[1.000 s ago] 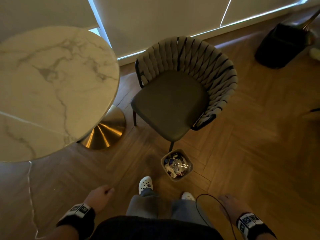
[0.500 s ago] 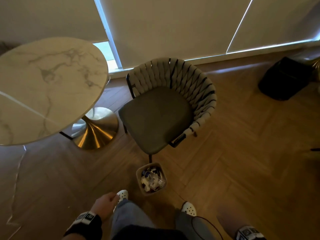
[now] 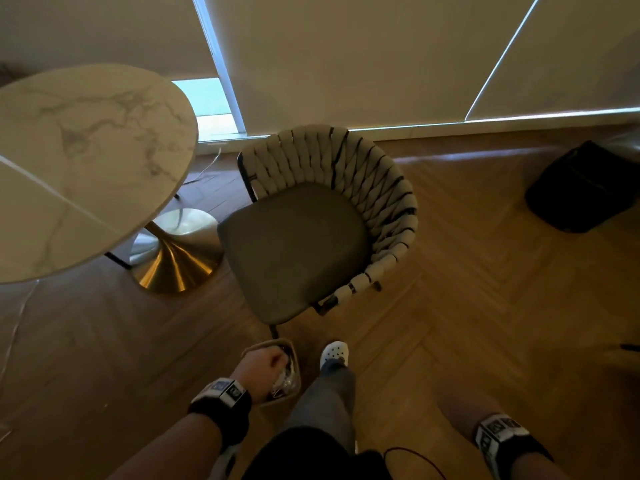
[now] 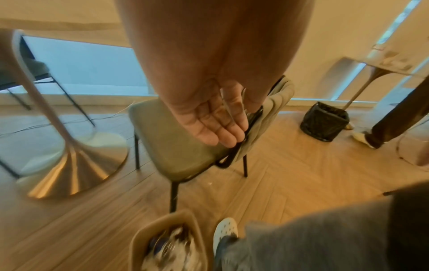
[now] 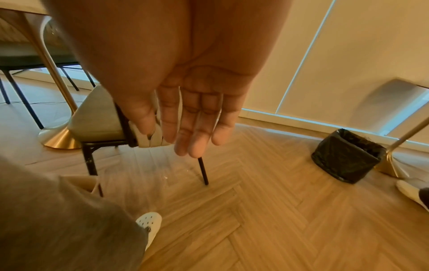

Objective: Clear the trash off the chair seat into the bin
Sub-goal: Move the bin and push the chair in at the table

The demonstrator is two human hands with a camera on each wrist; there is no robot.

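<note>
The chair's grey seat (image 3: 294, 251) shows nothing lying on it; its woven back curves round the far and right sides. A small beige bin (image 3: 263, 344) stands on the floor at the seat's front corner, holding crumpled trash (image 3: 285, 381). My left hand (image 3: 263, 367) hovers over the bin and hides part of it. In the left wrist view that hand (image 4: 216, 124) is empty with its fingers nearly straight, and the bin (image 4: 144, 232) sits below it. My right hand (image 3: 457, 410) hangs low at the right, palm flat and empty (image 5: 192, 124).
A round marble table (image 3: 86, 161) on a gold base (image 3: 176, 261) stands left of the chair. A black lined bin (image 3: 581, 188) sits at the far right by the window wall. Another person's leg (image 4: 390, 117) is near it. My white clog (image 3: 334, 353) is beside the beige bin.
My left hand has moved from beside my leg forward to above the beige bin. I have stepped closer to the chair, and the right hand stays low.
</note>
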